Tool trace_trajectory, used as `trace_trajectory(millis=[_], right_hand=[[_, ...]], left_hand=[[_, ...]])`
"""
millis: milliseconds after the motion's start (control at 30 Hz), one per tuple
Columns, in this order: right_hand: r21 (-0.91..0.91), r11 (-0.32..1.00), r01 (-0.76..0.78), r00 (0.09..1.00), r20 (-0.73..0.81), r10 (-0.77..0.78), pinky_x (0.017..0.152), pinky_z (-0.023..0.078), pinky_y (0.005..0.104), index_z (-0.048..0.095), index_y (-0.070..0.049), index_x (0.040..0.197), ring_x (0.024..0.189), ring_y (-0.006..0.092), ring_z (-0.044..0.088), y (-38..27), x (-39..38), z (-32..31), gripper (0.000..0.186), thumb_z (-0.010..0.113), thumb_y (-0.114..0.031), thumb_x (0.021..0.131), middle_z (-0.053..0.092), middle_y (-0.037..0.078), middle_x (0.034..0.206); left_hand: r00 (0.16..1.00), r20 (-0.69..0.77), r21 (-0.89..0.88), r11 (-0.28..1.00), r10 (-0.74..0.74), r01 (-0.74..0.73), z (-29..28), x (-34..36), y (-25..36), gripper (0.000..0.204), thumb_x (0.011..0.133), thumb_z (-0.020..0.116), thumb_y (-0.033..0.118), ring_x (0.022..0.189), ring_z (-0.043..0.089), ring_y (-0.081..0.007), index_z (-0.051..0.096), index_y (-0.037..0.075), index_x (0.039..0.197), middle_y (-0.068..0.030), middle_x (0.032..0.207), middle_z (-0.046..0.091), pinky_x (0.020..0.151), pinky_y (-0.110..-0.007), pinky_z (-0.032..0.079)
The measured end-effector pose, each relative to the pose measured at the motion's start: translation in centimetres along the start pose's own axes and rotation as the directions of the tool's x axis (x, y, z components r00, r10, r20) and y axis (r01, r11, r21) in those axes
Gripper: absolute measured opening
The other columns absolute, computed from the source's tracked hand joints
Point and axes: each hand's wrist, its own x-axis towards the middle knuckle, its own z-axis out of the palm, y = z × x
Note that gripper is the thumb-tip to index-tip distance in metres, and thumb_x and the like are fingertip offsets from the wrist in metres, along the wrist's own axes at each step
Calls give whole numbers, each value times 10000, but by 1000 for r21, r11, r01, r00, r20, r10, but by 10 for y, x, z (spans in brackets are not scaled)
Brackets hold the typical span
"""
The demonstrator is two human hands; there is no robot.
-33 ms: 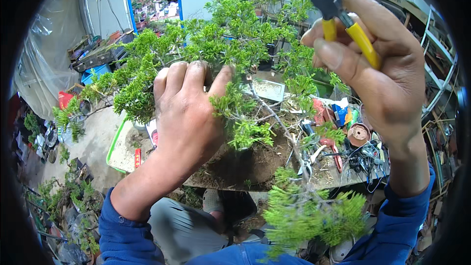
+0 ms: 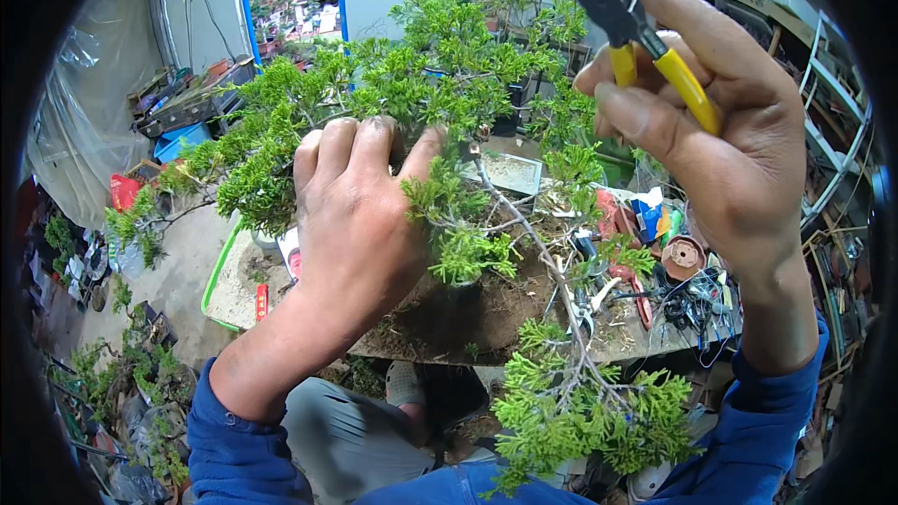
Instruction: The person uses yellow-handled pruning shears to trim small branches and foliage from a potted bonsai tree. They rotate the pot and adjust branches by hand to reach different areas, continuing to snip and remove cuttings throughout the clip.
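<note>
A bushy green juniper spreads across the middle, its foliage rising to the far side. My left hand is closed in among its branches, with the fingertips hidden behind leaves and knuckles. A long bare branch runs from near that hand down toward my lap and ends in a leafy spray. At the upper right my right hand grips pliers by their yellow handles. Their dark jaws point up and left, partly cut off by the picture's edge, apart from the foliage.
Below the juniper, a worktable bears soil and scraps. On its right lie red-handled cutters, a small brown pot and tangled black wire. A green-rimmed tray stands left. Potted plants crowd the lower left.
The leafy spray near my lap has shifted slightly and is less blurred. My right hand and the pliers have moved a little left. My left hand stays in place.
</note>
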Motion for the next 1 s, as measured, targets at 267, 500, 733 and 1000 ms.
trace_trajectory(millis=[267, 500, 733, 1000], right_hand=[[421, 882, -209, 977, 52, 206, 672, 570, 221, 527, -33, 1514, 778, 80, 667, 11, -12, 5, 771, 799, 69, 800, 695, 74, 1029], [170, 979, 116, 991, 49, -126, 706, 542, 217, 567, 86, 1396, 713, 53, 570, 8, -15, -6, 670, 819, 22, 778, 680, 88, 1043], [19, 971, 238, 921, 314, -232, 675, 469, 334, 595, 105, 1341, 766, 204, 578, -29, -9, -5, 653, 667, -224, 782, 658, 197, 1029], [-396, 917, -55, 601, 720, 347, 751, 519, 436, 644, 122, 1266, 828, 328, 687, -57, 26, 14, 499, 602, -272, 963, 683, 211, 866]], left_hand=[[1000, 28, -22, 1000, -9, 9, 3, -4, -2, 470, 753, 664, 166, 1020, 562, -329, 734, 123, 1216, -149, 1070, 620, 950, -462, 393], [998, -45, -81, 996, -35, 31, 9, -8, 1, 458, 728, 645, 115, 1049, 552, -341, 735, 51, 1173, -166, 1091, 616, 953, -468, 401], [994, -26, -49, 994, -102, 101, 14, -13, 11, 302, 794, 614, 125, 1051, 542, -333, 674, 15, 1069, -157, 1054, 585, 980, -476, 388], [988, -83, -77, 989, -131, 124, 17, -21, 21, 317, 847, 583, 157, 1105, 541, -334, 663, -23, 1095, -138, 1069, 570, 1040, -488, 380]])
